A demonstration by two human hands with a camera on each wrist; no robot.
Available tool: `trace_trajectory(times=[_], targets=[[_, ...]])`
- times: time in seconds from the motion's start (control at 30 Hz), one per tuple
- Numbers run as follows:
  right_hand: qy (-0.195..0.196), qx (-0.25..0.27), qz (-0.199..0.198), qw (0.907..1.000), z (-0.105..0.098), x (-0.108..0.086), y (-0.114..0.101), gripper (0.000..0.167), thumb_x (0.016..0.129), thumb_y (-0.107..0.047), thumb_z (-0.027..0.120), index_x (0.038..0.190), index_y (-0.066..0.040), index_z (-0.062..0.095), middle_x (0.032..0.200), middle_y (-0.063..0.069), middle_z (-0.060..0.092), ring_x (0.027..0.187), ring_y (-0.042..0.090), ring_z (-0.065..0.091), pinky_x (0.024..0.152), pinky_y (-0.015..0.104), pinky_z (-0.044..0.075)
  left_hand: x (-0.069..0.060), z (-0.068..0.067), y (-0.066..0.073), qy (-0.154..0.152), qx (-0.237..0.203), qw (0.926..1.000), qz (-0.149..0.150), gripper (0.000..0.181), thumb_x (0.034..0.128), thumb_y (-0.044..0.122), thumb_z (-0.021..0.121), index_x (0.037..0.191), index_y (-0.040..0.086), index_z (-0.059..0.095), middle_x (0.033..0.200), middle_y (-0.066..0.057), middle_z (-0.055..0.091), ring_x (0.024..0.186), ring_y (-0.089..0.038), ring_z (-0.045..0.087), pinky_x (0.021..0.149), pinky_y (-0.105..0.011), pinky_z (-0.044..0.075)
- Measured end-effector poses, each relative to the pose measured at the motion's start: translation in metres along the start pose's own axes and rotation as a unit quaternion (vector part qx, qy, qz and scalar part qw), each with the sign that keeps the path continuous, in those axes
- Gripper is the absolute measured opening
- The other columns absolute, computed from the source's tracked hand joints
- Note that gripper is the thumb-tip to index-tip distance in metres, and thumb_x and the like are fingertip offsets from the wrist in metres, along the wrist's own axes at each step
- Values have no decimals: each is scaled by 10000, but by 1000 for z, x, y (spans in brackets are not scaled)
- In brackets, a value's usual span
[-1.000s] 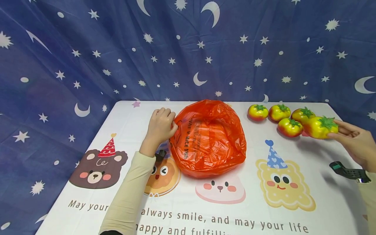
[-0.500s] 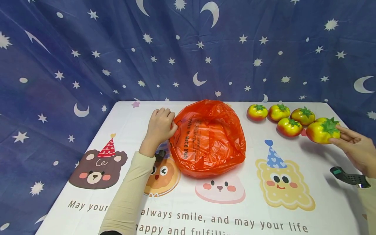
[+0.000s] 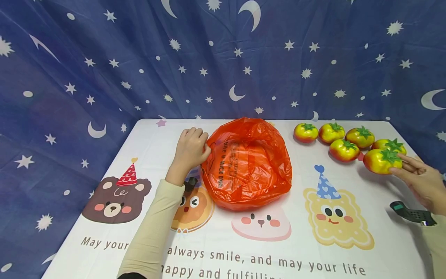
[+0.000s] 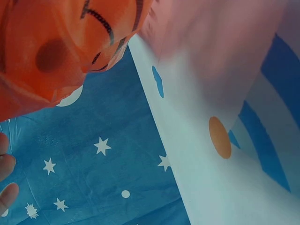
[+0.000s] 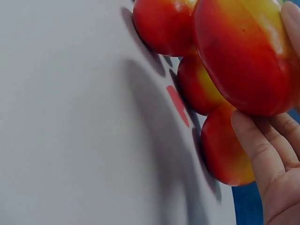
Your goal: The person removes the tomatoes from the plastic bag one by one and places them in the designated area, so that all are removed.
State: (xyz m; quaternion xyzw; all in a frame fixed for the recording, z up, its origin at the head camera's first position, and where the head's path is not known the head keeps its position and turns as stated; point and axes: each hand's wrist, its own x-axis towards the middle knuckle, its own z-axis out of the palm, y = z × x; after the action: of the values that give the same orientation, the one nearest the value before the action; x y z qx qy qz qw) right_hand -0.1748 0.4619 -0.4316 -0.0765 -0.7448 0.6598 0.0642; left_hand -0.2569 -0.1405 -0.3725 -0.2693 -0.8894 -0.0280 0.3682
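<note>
In the head view, my left hand (image 3: pixel 189 151) grips the left rim of a thin red-orange plastic bag (image 3: pixel 249 166) that stands with its mouth spread wide. The left wrist view shows the bag's side (image 4: pixel 56 51) from close by, with a few fingertips (image 4: pixel 7 161) at the left edge. At the far right, my right hand (image 3: pixel 423 180) holds a red-and-yellow toy tomato (image 3: pixel 379 161) with a green leafy top, thumb on the near side. In the right wrist view this tomato (image 5: pixel 248 56) is raised off the cloth, fingers (image 5: pixel 260 145) under its end.
Several similar tomatoes (image 3: pixel 331 133) stand at the back right, one of them (image 3: pixel 383 144) directly behind the held one. The white printed cloth (image 3: pixel 223 263) covers the table. A blue star-patterned curtain (image 3: pixel 216 58) hangs behind and at the left.
My right hand has brought the held tomato slightly toward me, and another tomato shows behind it now. My left hand and the bag have stayed in place.
</note>
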Motion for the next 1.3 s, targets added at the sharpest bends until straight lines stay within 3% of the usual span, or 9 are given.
trace_trajectory(times=[0.1, 0.17, 0.33, 0.5, 0.57, 0.63, 0.73, 1.03, 1.3], targets=[[29, -206, 126, 9997, -2, 2, 3, 700, 846, -112, 641, 1455, -256, 329, 1057, -310, 522, 820, -175, 491, 654, -18, 414, 0, 0, 0, -9, -14, 10000, 18, 61, 730, 104, 524, 710, 51, 546, 673, -84, 514, 690, -280, 513, 715, -415, 432], [75, -523, 263, 9983, -5, 4, 7, 712, 845, -166, 650, 1460, -281, 310, 1170, -315, 483, 844, -184, 464, 646, -22, 409, 0, 0, 0, -12, -19, 10000, 26, 61, 731, 103, 523, 710, 50, 546, 672, -83, 514, 688, -280, 512, 715, -417, 432], [224, -1424, 639, 9875, -8, 8, 13, 762, 852, -289, 635, 1485, -310, 212, 1523, -198, 196, 1012, -211, 365, 629, -31, 395, 0, 0, 0, -77, -22, 10000, 16, 67, 739, 103, 517, 716, 49, 549, 675, -85, 516, 694, -281, 513, 720, -418, 434], [282, -1762, 938, 9795, -10, 10, 16, 798, 841, -385, 622, 1492, -311, 168, 1567, -90, 83, 1177, -173, 311, 621, -26, 396, 0, 0, 0, -90, -23, 10000, 7, 70, 740, 105, 518, 716, 49, 552, 676, -85, 516, 694, -280, 511, 718, -417, 435], [271, -1965, 1073, 9742, -9, 10, 15, 795, 848, -425, 594, 1494, -318, 142, 1574, -50, 54, 1348, -54, 273, 764, 8, 413, 0, 1, 0, -98, -12, 10000, 3, 71, 740, 108, 518, 718, 50, 554, 677, -84, 518, 695, -280, 512, 720, -416, 437], [250, -2125, 1178, 9697, -7, 9, 14, 786, 859, -449, 565, 1495, -321, 121, 1576, -27, 32, 1452, 103, 179, 929, 94, 357, 0, 1, 0, -108, -12, 9999, -7, 73, 741, 109, 517, 717, 51, 554, 678, -85, 519, 696, -280, 513, 723, -417, 437], [211, -2286, 1276, 9649, -6, 9, 14, 776, 871, -478, 529, 1493, -328, 90, 1574, -6, 2, 1467, 264, 48, 1041, 251, 205, -1, 1, 0, -120, -17, 9999, -19, 74, 741, 109, 513, 716, 51, 552, 679, -86, 518, 698, -283, 513, 727, -418, 437], [207, -1799, 1343, 9743, -5, 11, 20, 791, 857, -451, 567, 1489, -335, 106, 1567, -109, -41, 1466, 214, -34, 1087, 327, 121, 0, 1, 0, -86, -34, 10000, -16, 77, 740, 110, 514, 719, 49, 557, 682, -86, 525, 700, -283, 515, 731, -419, 439], [138, -1884, 1372, 9724, -4, 13, 20, 805, 852, -490, 541, 1489, -345, 70, 1573, -28, -67, 1456, 284, -35, 1085, 391, 128, -1, 1, -1, -94, -35, 9999, -31, 75, 739, 110, 515, 717, 49, 552, 685, -87, 525, 700, -284, 515, 723, -418, 435]])
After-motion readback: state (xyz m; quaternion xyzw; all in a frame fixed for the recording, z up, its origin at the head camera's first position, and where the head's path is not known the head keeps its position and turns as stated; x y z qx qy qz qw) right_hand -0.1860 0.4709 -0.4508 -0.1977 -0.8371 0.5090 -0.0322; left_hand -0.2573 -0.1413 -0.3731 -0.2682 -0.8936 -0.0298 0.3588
